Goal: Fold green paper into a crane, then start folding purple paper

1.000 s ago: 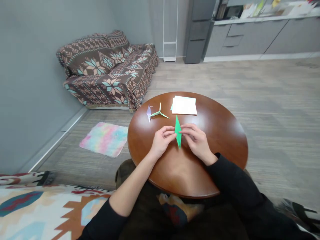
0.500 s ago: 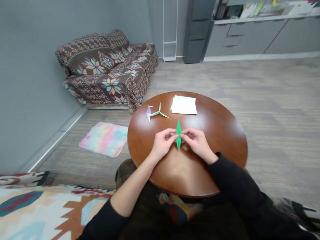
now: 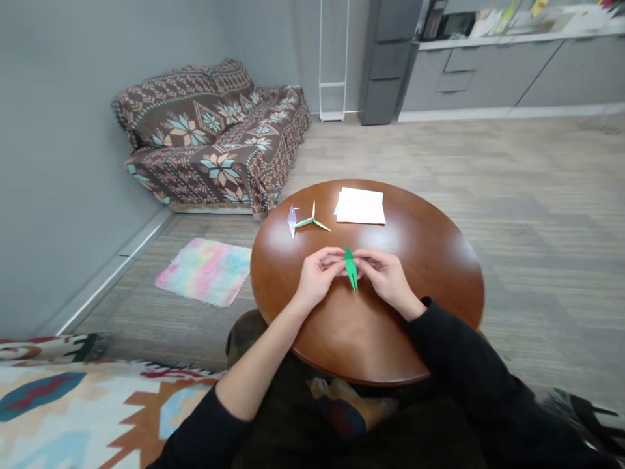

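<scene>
Our left hand (image 3: pixel 319 273) and right hand (image 3: pixel 387 280) meet over the round polished-wood table (image 3: pixel 430 280), each grip closed on the narrow green folded-paper piece (image 3: pixel 350 267), held between the fingertips just above the tabletop. Farther across the table lie a pale green origami crane (image 3: pixel 311 222), a lilac origami crane (image 3: pixel 291 221) beside it, and a stack of white paper sheets (image 3: pixel 360 206).

Left hand (image 3: pixel 319 277) and right hand (image 3: pixel 388 280) pinching narrow green origami (image 3: pixel 350 267) over round wooden table (image 3: pixel 439 293). Farther along tabletop: lilac crane (image 3: pixel 291 220), pale green crane (image 3: pixel 311 220), white paper stack (image 3: pixel 360 206). Tie-dye cloth (image 3: pixel 205 272) on floor beside table.
</scene>
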{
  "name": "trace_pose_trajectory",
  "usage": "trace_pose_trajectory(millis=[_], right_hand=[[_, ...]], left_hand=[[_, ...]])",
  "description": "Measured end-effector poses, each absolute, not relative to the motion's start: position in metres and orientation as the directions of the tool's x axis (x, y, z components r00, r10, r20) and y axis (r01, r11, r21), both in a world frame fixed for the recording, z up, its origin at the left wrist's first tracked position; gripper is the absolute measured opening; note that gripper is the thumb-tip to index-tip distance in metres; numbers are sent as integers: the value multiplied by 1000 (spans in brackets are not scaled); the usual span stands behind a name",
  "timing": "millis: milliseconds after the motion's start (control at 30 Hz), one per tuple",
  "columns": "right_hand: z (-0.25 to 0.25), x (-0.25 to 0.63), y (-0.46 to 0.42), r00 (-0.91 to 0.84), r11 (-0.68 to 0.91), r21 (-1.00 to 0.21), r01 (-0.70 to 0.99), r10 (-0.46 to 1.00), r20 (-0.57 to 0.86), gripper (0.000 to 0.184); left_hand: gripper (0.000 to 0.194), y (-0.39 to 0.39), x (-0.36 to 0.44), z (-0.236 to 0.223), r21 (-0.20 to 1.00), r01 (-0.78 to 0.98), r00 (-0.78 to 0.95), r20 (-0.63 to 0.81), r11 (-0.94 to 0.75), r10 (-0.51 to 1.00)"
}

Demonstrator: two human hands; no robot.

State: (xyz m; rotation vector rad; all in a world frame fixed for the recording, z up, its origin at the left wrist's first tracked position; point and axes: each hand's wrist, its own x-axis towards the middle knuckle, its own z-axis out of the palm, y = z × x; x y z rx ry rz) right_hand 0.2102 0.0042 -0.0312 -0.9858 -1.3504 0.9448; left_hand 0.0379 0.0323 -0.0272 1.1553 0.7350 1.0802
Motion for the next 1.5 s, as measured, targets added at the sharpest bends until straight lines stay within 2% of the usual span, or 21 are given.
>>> trace_pose_trajectory(millis=[300,667,800,933,1033,1267,1400,1500], right_hand=[[-33,212,4,-23,372,-927,49,928,371,11],[-31,215,1,-55,465,-858,221,884,465,17],[-30,212,-1,-54,399,-901,169,917,396,12],[-32,209,2,11,293,-954,60,956,295,29],[-34,209,4,5,249,-968,38,969,249,30],[-34,209,5,26,250,-968,33,968,251,26],[-34,209,5,37,286,-958,15,957,287,21],[-32,210,3,25,338,-939,61,940,340,16]], left_hand=[[31,30,37,-24,953,-299,332,66,39,941],[30,32,35,-25,973,-228,313,46,28,949],[33,33,35,-25,980,-199,294,70,-11,953],[37,34,35,-26,982,-182,276,92,-43,957],[32,34,35,-27,984,-164,274,111,-67,955],[31,33,35,-25,981,-179,265,124,-78,956],[32,34,35,-25,978,-205,255,101,-49,962],[31,34,35,-27,977,-209,256,82,-27,963]])
